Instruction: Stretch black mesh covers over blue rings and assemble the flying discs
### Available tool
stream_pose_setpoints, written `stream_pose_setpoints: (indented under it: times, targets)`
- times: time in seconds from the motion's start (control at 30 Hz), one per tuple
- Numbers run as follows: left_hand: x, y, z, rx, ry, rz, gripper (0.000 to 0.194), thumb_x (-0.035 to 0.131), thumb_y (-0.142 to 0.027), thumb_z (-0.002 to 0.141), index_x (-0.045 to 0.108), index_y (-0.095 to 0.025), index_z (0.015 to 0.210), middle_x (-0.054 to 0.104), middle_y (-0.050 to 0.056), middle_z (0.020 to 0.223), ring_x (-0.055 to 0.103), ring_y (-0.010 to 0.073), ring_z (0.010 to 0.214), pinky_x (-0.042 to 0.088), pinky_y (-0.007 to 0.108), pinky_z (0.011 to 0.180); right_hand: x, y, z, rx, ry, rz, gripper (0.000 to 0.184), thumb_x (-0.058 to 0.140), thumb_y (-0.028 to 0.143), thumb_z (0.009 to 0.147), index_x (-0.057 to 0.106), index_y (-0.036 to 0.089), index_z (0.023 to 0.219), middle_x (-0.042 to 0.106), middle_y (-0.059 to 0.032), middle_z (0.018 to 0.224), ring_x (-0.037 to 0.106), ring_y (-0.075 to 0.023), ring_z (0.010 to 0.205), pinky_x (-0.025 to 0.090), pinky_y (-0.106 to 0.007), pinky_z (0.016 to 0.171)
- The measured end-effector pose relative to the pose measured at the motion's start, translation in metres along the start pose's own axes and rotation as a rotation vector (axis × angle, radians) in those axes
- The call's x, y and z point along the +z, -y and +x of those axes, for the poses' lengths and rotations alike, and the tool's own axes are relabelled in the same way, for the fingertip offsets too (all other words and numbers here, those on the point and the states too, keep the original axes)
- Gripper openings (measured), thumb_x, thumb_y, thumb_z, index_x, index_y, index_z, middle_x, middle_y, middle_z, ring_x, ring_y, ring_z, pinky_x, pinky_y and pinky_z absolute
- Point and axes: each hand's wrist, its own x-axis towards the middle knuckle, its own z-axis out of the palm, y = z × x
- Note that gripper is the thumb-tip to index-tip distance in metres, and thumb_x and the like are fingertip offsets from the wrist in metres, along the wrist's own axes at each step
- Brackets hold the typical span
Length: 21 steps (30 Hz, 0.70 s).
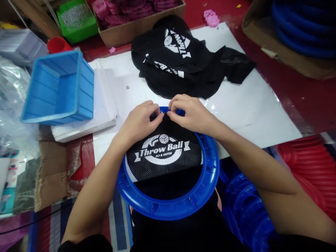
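Observation:
A blue plastic ring (210, 164) rests over my lap and the table's near edge. Across its opening lies a black mesh fabric disc (168, 171) printed "Throw Ball Fly & Catch" in white. At the ring's far rim, my left hand (144, 120) is closed in a pinch on the mesh edge. Close beside it, my right hand (187, 113) pinches the same edge, its fingers bent over the rim. Something small and shiny shows by the left fingertips, too small to name. Beyond my hands, more black printed mesh pieces (181, 66) lie in a loose pile.
A blue bin (59, 89) stands at left on white boards (105, 101). Behind are a green box (76, 21) of small metal parts and a carton (118, 36) of pink pieces. Blue rings (304, 31) are stacked far right; red rings (309, 171) lie lower right.

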Motion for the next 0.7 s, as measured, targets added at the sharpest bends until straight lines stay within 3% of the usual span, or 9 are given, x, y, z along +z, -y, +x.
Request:
stream_pose_setpoints:
  times: [0.33,0.5,0.7]
  targets:
    - [0.0,0.0,0.003,-0.035,0.004,-0.014,0.022,0.061,-0.025,0.096,0.054,-0.021,0.076,0.06,0.0,0.079,0.053,0.0166,0.074,0.038,0.034,0.07,0.0,0.0,0.002,0.017,0.007,0.022,0.024,0.064,0.02,0.092,0.053,0.023,0.071,0.072,-0.0072,0.095,0.066,-0.024,0.092,0.048,-0.04,0.086]
    - [-0.003,-0.004,0.01,-0.098,0.077,-0.004,0.023,0.062,-0.025,0.089,0.053,-0.021,0.069,0.062,0.0,0.075,0.051,0.0163,0.072,0.034,0.034,0.067,-0.001,-0.001,0.003,0.036,0.002,0.072,0.025,0.065,0.021,0.09,0.053,0.023,0.069,0.071,-0.0065,0.095,0.066,-0.0227,0.089,0.047,-0.038,0.081]
    - [-0.003,-0.005,0.015,-0.181,0.069,-0.015,0.025,0.063,-0.026,0.085,0.054,-0.022,0.063,0.063,-0.001,0.067,0.05,0.0159,0.066,0.031,0.034,0.064,0.0,-0.004,0.006,0.059,0.008,0.1,0.024,0.065,0.021,0.088,0.053,0.023,0.067,0.071,-0.0058,0.095,0.066,-0.0225,0.088,0.047,-0.038,0.081]
